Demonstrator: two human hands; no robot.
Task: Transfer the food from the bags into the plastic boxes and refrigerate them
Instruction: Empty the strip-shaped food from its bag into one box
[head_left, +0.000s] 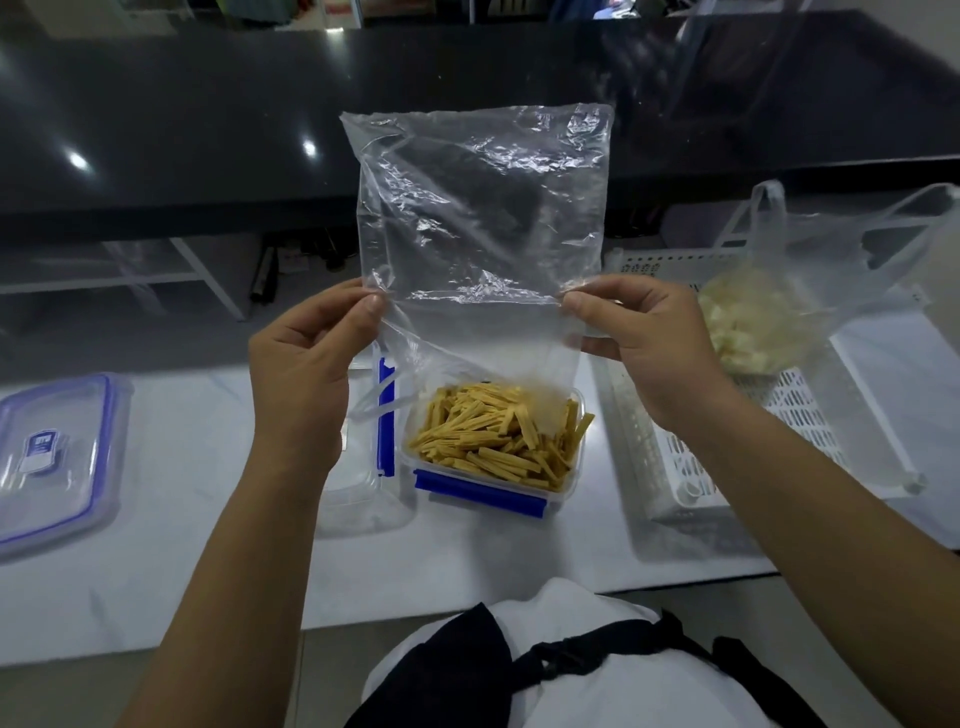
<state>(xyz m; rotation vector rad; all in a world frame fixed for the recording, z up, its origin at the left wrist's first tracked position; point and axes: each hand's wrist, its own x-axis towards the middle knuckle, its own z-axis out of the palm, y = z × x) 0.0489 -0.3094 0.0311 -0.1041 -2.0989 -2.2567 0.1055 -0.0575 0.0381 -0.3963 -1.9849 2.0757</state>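
Hands hold an emptied clear bag (478, 208) upside down above an open plastic box (493, 441) heaped with yellow food sticks (498, 431), near the middle of the white bench (208, 545). The left hand (306, 364) pinches one side of the bag between thumb and fingers; the right hand (639, 338) pinches the other side, so each grip is closed on plastic and the film is stretched flat between them. The bag's mouth hangs down, apparently just above the sticks. The bag looks empty, so the pour seems finished; a light shake over the box would catch any last crumbs before the bag is set aside. A loose lid (363, 467) with blue clips lies just left of the box, ready for sealing. Toward the bench's right edge, a second bag (763, 322) of pale food sits in a white basket (701, 467), not yet decanted. A closed box (57, 457) waits at the left edge.
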